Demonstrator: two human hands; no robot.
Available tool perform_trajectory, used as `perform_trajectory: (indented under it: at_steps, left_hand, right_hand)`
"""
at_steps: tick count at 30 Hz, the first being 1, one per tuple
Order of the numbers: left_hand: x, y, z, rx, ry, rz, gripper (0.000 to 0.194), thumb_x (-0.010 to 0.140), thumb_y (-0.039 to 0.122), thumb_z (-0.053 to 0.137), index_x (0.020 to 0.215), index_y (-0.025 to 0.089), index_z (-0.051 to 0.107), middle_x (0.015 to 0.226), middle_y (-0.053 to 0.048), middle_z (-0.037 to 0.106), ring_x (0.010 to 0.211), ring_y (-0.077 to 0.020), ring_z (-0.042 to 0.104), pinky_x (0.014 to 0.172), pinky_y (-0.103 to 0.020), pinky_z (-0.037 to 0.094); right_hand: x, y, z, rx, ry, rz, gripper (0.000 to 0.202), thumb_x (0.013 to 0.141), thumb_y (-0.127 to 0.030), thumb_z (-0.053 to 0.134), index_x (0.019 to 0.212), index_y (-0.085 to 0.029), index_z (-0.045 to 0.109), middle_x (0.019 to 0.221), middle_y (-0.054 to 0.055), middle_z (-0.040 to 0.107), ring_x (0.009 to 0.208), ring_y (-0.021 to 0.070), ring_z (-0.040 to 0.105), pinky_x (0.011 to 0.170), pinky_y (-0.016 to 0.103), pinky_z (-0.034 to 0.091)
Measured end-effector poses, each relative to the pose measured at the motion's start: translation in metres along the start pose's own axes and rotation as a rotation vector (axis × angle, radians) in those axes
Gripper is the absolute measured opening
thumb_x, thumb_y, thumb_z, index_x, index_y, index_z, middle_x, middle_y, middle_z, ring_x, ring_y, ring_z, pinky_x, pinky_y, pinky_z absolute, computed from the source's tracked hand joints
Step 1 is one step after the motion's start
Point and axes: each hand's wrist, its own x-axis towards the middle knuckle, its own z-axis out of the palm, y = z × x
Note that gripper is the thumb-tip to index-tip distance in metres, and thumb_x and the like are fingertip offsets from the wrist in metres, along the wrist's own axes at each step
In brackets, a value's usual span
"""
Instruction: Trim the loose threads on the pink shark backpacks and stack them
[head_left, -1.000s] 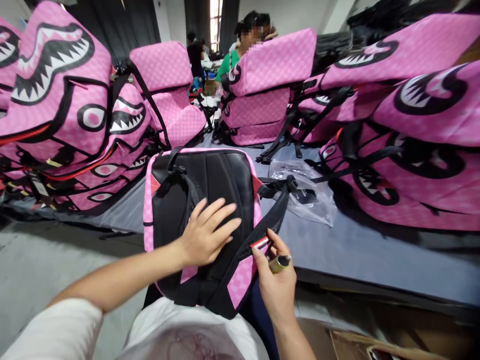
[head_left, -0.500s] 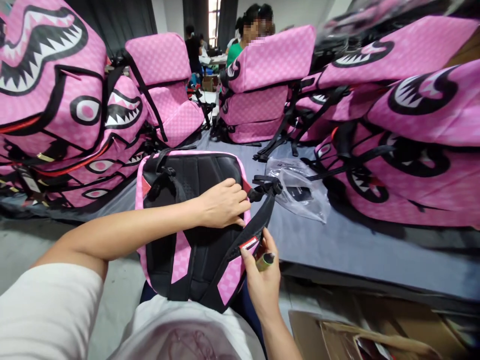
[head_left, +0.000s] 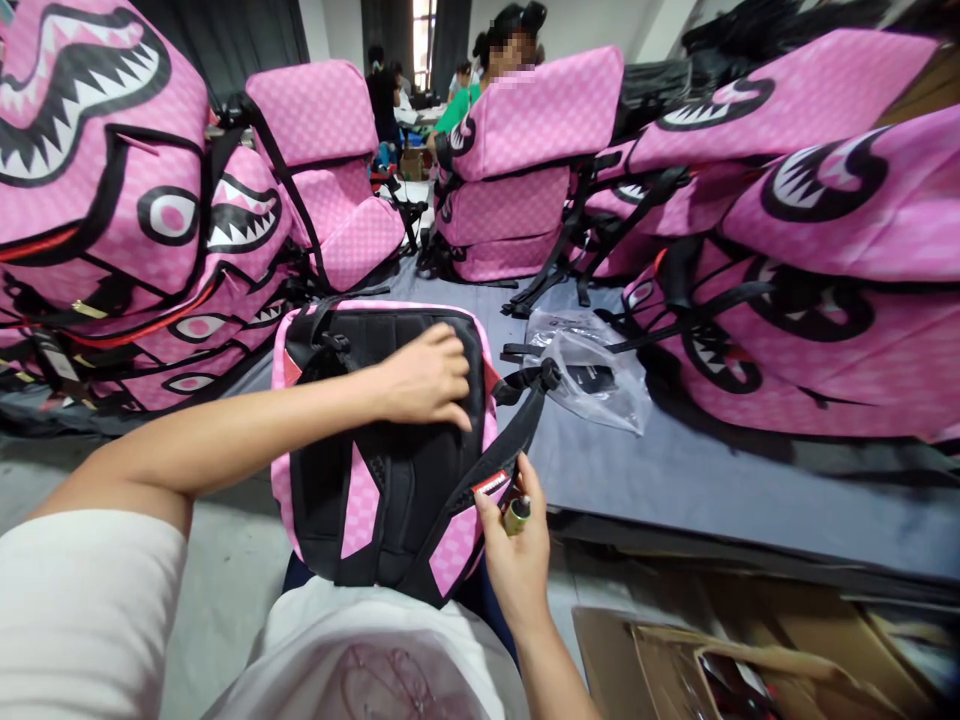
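The pink-checked backpack with a black padded back (head_left: 420,450) lies back side up at the near edge of the grey cloth-covered bench (head_left: 637,490). Its black right strap (head_left: 517,430) is already out, red label (head_left: 491,483) upward; what remains is unclear. The right hand (head_left: 517,540) pinches it, also holding a green cylindrical object (head_left: 517,516); the left hand (head_left: 427,380), empty, loosely open, partly hides the back. A clear plastic bag (head_left: 626,405) and stacked pink backpacks (head_left: 525,200) lie beyond.

One bare left hand (head_left: 429,378), one bare right hand (head_left: 517,560), one handled pink-and-black backpack (head_left: 396,525).
One green cylinder (head_left: 517,517), one red label (head_left: 491,483), one clear plastic bag (head_left: 628,405), one grey tabletop (head_left: 645,490); stacked pink checkered bags (head_left: 311,115) too overlapped to count.
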Motion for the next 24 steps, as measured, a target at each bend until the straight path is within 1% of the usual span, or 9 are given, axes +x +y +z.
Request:
perform_trajectory:
  at_steps: [2, 4, 9, 12, 15, 17, 19, 22, 24]
  left_hand:
    - [-0.003, -0.017, -0.001, 0.125, 0.016, -0.087, 0.062, 0.088, 0.073, 0.042, 0.079, 0.018, 0.072, 0.086, -0.006, 0.064, 0.099, -0.0249, 0.055, 0.106, -0.052, 0.034]
    - [-0.004, -0.019, -0.001, 0.184, 0.025, -0.148, 0.058, 0.090, 0.069, 0.045, 0.082, 0.017, 0.072, 0.095, -0.008, 0.064, 0.109, -0.0278, 0.053, 0.111, -0.057, 0.030]
    - [-0.004, 0.026, 0.020, -0.055, -0.090, 0.015, 0.036, 0.082, 0.057, 0.068, 0.086, 0.021, 0.070, 0.084, -0.002, 0.062, 0.093, -0.0218, 0.057, 0.112, -0.050, 0.037]
    - [-0.007, 0.041, 0.039, -0.100, -0.100, -0.006, 0.031, 0.081, 0.050, 0.071, 0.088, 0.020, 0.068, 0.086, -0.002, 0.062, 0.097, -0.0203, 0.057, 0.115, -0.047, 0.037]
    - [-0.009, 0.040, 0.054, -0.140, -0.070, -0.050, 0.030, 0.081, 0.046, 0.073, 0.090, 0.019, 0.066, 0.095, -0.003, 0.064, 0.106, -0.0218, 0.056, 0.119, -0.049, 0.033]
    - [-0.010, 0.038, 0.061, -0.158, -0.044, -0.068, 0.029, 0.080, 0.043, 0.074, 0.091, 0.017, 0.065, 0.098, -0.005, 0.065, 0.109, -0.0227, 0.057, 0.119, -0.050, 0.032]
    - [-0.010, 0.039, 0.065, -0.160, -0.018, -0.084, 0.029, 0.080, 0.041, 0.075, 0.090, 0.016, 0.065, 0.100, -0.006, 0.065, 0.108, -0.0230, 0.057, 0.120, -0.051, 0.033]
    - [-0.012, 0.043, 0.069, -0.159, 0.017, -0.095, 0.028, 0.082, 0.040, 0.072, 0.090, 0.014, 0.064, 0.103, -0.006, 0.066, 0.108, -0.0230, 0.059, 0.119, -0.050, 0.034]
    - [-0.014, 0.046, 0.071, -0.165, 0.039, -0.108, 0.027, 0.084, 0.038, 0.070, 0.093, 0.014, 0.064, 0.108, -0.007, 0.066, 0.115, -0.0240, 0.057, 0.119, -0.051, 0.034]
  right_hand:
    - [0.003, 0.003, 0.001, -0.013, -0.007, -0.018, 0.066, 0.087, -0.040, 0.065, 0.147, -0.028, 0.042, 0.142, 0.012, 0.051, 0.127, 0.0254, 0.054, 0.103, 0.041, 0.047]
    - [0.007, 0.006, 0.003, -0.028, -0.006, -0.017, 0.066, 0.087, -0.041, 0.065, 0.147, -0.027, 0.043, 0.142, 0.013, 0.051, 0.127, 0.0258, 0.053, 0.105, 0.041, 0.046]
    - [0.012, 0.015, 0.003, -0.056, -0.002, 0.028, 0.068, 0.086, -0.045, 0.064, 0.147, -0.026, 0.043, 0.139, 0.013, 0.054, 0.124, 0.0267, 0.057, 0.103, 0.043, 0.048]
    - [0.017, 0.014, -0.008, -0.124, -0.005, 0.018, 0.058, 0.084, -0.045, 0.065, 0.138, -0.025, 0.054, 0.133, 0.012, 0.058, 0.118, 0.0265, 0.060, 0.100, 0.043, 0.049]
    - [0.030, 0.000, -0.026, -0.124, 0.021, 0.080, 0.049, 0.081, -0.048, 0.068, 0.122, -0.021, 0.064, 0.100, 0.007, 0.066, 0.084, 0.0211, 0.066, 0.078, 0.038, 0.055]
    - [0.041, -0.015, -0.034, -0.032, -0.007, 0.169, 0.057, 0.077, -0.051, 0.072, 0.123, -0.020, 0.060, 0.072, -0.002, 0.059, 0.056, 0.0140, 0.056, 0.055, 0.029, 0.049]
    - [0.053, -0.032, -0.034, 0.111, -0.116, 0.208, 0.065, 0.078, -0.056, 0.069, 0.130, -0.020, 0.053, 0.060, -0.008, 0.051, 0.044, 0.0102, 0.043, 0.043, 0.024, 0.039]
    - [0.070, -0.049, -0.016, 0.333, -0.276, 0.142, 0.064, 0.089, -0.057, 0.054, 0.142, -0.024, 0.040, 0.061, -0.008, 0.052, 0.042, 0.0094, 0.042, 0.043, 0.023, 0.037]
    - [0.079, -0.047, 0.002, 0.410, -0.283, 0.075, 0.072, 0.090, -0.052, 0.053, 0.152, -0.029, 0.024, 0.070, -0.007, 0.058, 0.047, 0.0101, 0.049, 0.048, 0.025, 0.044]
